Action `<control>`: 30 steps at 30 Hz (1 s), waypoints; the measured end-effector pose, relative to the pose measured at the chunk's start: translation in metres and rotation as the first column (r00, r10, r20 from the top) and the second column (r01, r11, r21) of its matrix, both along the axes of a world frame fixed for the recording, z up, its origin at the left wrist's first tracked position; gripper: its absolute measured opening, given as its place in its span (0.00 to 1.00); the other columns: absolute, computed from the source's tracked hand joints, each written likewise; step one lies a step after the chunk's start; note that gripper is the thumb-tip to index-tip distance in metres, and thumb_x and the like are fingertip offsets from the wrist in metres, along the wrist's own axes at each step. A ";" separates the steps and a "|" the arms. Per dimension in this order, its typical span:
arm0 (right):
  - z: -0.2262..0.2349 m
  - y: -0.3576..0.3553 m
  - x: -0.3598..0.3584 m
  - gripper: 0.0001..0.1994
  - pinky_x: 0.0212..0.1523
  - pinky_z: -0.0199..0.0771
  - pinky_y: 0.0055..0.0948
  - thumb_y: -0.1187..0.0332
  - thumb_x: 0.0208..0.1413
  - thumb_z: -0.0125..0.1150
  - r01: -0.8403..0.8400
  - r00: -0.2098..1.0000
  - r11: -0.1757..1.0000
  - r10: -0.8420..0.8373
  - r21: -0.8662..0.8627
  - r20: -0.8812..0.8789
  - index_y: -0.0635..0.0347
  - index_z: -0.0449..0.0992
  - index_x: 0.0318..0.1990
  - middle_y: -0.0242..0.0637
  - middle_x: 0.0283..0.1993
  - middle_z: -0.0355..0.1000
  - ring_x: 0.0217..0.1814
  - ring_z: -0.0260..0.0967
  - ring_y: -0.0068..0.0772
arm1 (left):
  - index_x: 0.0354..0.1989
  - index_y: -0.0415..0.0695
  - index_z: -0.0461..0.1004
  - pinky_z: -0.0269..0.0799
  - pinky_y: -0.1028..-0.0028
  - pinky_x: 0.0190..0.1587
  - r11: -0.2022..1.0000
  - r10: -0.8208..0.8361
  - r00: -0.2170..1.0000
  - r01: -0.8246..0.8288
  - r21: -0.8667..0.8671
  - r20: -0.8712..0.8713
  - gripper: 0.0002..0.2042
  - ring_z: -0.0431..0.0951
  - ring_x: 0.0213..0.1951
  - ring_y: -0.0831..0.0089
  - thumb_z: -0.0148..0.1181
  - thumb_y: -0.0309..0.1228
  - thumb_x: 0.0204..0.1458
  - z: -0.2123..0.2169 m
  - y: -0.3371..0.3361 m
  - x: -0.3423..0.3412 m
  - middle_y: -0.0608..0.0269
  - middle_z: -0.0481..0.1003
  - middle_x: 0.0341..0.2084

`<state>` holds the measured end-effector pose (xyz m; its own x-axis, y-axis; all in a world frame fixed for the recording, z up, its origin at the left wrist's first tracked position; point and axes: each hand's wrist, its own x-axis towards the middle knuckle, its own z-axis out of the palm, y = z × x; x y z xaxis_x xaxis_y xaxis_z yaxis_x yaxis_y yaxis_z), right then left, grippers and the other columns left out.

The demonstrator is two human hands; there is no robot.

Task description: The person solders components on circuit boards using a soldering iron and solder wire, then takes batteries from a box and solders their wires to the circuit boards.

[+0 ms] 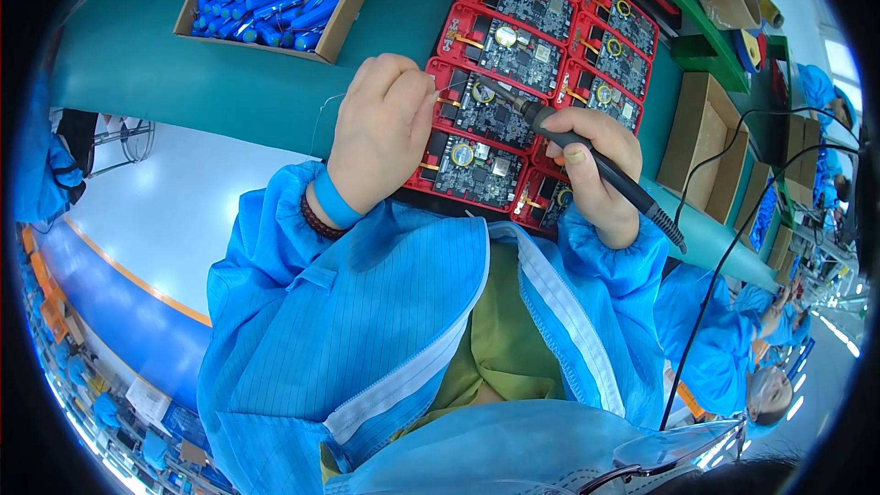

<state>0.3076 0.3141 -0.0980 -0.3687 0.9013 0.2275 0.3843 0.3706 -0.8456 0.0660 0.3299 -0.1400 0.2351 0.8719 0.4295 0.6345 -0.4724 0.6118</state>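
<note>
My right hand (600,160) grips a soldering iron (634,192) by its black handle, with the metal tip slanting to the upper left over a circuit board (500,119). That board lies in a red casing (440,73) and carries a round coin cell. My left hand (380,124) is closed in a pinch at the casing's left edge. Thin solder wire (318,124) trails behind it, and a short end points from its fingertips toward the iron's tip. Whether tip and wire touch is too small to tell.
Several more red casings with boards stand in two columns on the green bench (247,96). A cardboard box (341,14) of blue cylindrical cells sits at the far left. Another cardboard box (701,142) stands right, beside the iron's black cable (724,257). Co-workers in blue sit further right.
</note>
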 end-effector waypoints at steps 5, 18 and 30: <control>0.003 0.001 0.000 0.11 0.36 0.73 0.34 0.65 0.53 0.57 -0.013 1.000 1.000 0.013 0.007 0.021 0.64 0.75 0.37 0.43 0.34 0.76 0.34 0.75 0.42 | 0.29 0.37 0.71 0.69 0.64 0.36 1.000 -0.017 1.000 0.017 0.005 0.002 0.05 0.71 0.34 0.57 0.59 0.17 0.43 0.000 0.000 0.000 0.54 0.69 0.30; 0.012 -0.017 0.008 0.13 0.30 0.70 0.32 0.61 0.54 0.56 0.047 0.995 0.998 -0.043 0.051 -0.085 0.64 0.74 0.37 0.40 0.28 0.74 0.28 0.73 0.38 | 0.32 0.39 0.72 0.69 0.64 0.36 0.993 -0.053 0.998 0.051 0.107 0.018 0.08 0.71 0.33 0.59 0.61 0.19 0.42 0.004 -0.004 -0.007 0.57 0.71 0.32; 0.002 -0.042 0.001 0.17 0.22 0.66 0.33 0.56 0.54 0.57 -0.138 0.987 0.985 0.145 0.108 -0.062 0.64 0.75 0.35 0.39 0.23 0.72 0.21 0.69 0.39 | 0.29 0.38 0.72 0.69 0.67 0.36 0.998 -0.058 0.998 0.058 0.026 -0.015 0.08 0.72 0.34 0.59 0.63 0.17 0.39 -0.004 -0.045 -0.022 0.57 0.71 0.30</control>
